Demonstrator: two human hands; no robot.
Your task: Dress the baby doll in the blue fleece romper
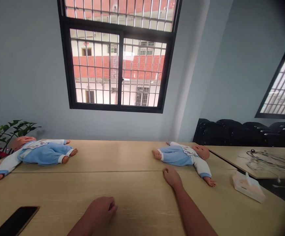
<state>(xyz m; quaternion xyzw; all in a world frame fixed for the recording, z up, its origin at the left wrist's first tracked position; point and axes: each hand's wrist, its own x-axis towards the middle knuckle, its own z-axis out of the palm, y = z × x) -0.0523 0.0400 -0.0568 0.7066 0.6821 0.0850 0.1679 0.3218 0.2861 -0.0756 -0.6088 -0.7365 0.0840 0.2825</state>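
Note:
My left hand point(100, 209) rests on the table with its fingers curled into a loose fist, and nothing shows in it. Further forward, my right hand point(172, 177) is also closed on the tabletop, its knuckles close to a baby doll point(177, 155) in light blue trousers. That doll lies on its back, head to the right, one arm stretched toward me. A second baby doll point(44, 152) in matching blue and white clothes lies at the far left, its head to the left and feet pointing inward. Neither hand touches a doll.
A dark phone point(17, 221) lies at the near left. To the right stand a white tissue box point(248, 186) and a tangle of cables point(267, 160) on an adjoining table. Black chairs point(231, 132) line the right wall; a plant point(7, 131) is at the left.

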